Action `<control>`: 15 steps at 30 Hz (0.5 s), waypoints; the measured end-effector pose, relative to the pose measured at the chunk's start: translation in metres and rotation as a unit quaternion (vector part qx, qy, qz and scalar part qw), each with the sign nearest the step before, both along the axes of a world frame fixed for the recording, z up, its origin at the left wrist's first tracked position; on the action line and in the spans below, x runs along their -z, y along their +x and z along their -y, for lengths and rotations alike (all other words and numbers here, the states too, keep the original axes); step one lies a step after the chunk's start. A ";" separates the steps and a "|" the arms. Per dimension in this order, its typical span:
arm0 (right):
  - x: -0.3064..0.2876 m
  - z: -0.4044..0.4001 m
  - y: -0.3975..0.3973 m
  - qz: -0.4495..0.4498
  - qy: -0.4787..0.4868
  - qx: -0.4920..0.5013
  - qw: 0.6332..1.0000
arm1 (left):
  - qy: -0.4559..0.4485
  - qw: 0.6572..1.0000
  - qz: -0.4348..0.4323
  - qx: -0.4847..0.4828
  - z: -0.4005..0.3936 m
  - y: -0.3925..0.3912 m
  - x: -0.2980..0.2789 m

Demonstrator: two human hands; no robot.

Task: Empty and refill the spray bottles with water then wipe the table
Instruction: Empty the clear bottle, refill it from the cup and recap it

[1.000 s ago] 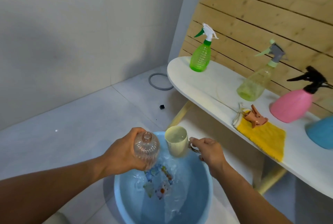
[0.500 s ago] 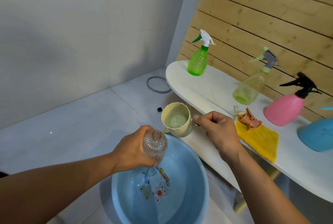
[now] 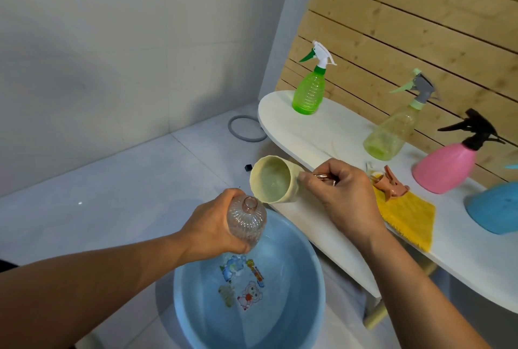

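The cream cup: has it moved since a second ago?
Yes. The cream cup has risen out of the blue basin and tipped, rim now beside the clear bottle mouth.

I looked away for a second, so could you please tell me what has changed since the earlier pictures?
The right hand lifted the pale yellow plastic cup out of the blue basin and tipped its lip toward the mouth of the clear ribbed bottle. The left hand keeps its grip on that bottle over the basin.

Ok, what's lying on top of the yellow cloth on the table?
A brownish-pink spray head lies on the far end of the yellow cloth. The right hand covers the cloth's near-left edge, so anything there is hidden.
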State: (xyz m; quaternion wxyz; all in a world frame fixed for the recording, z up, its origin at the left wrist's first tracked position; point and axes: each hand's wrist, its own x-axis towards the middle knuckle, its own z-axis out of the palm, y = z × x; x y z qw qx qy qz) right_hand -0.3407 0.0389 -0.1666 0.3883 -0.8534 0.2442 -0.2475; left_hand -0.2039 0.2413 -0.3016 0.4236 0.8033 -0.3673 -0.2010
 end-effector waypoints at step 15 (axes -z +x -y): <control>-0.011 -0.008 -0.004 -0.023 -0.094 0.012 0.995 | 0.011 1.000 0.020 0.008 0.003 0.000 0.001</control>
